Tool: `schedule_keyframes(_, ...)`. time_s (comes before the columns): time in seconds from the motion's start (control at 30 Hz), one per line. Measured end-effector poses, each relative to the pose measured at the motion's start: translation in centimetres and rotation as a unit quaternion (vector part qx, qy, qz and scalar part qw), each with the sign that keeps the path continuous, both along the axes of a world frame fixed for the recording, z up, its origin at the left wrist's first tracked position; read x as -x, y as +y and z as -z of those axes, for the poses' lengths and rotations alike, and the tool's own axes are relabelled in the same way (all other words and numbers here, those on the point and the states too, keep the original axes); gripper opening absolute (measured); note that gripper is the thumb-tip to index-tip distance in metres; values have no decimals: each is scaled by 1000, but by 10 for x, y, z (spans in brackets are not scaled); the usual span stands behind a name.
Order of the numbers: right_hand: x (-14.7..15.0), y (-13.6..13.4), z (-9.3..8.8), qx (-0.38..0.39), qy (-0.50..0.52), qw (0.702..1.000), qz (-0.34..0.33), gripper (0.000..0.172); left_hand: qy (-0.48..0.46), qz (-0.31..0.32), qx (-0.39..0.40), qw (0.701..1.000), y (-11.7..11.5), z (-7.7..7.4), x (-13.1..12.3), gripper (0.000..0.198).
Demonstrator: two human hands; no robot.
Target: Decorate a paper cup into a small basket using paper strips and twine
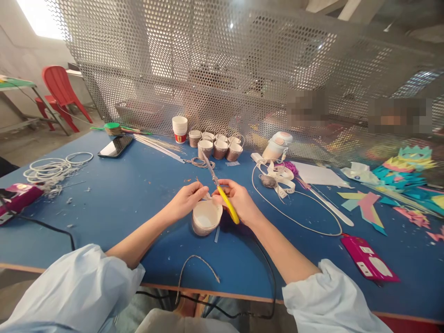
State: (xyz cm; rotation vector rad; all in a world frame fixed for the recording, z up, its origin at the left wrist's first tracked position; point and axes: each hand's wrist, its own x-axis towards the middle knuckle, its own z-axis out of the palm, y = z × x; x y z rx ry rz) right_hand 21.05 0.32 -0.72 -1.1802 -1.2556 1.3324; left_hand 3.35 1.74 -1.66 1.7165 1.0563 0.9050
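Observation:
A small paper cup (204,229) with a brownish wrapped outside and white inside stands on the blue table in front of me. My right hand (237,199) is closed around scissors (227,203) with yellow handles, their blades pointing up and away to the left. Some fingers of this hand are by the cup's rim. At the rim's far left side, my left hand (189,199) is closed in a pinch; a small whitish bit shows by its fingertips, too small to name. A piece of twine (199,257) lies near the table's front edge.
Behind stand several wrapped cups with handles (221,149) and a stack of paper cups (179,127). A phone (115,146) and coiled white cord (58,167) lie left. Right are a measuring tape (286,182), a magenta box (369,259) and paper scraps. A perforated metal screen (145,55) closes the back.

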Motion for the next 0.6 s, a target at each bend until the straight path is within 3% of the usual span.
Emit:
schedule_keyframes(0.23, 2, 0, 6, -7, 9, 1000, 7, 46, -31, 9, 29, 999, -7, -10, -2, 40)
schedule_keyframes(0.43, -1, 0, 6, -14, 23, 1000, 8, 48, -34, 81, 63, 994, -10, -11, 5, 16)
schedule_keyframes(0.6, -3, -2, 4, -29, 37, 999, -5, 49, -32, 57, 63, 996, -8, -7, 5, 9)
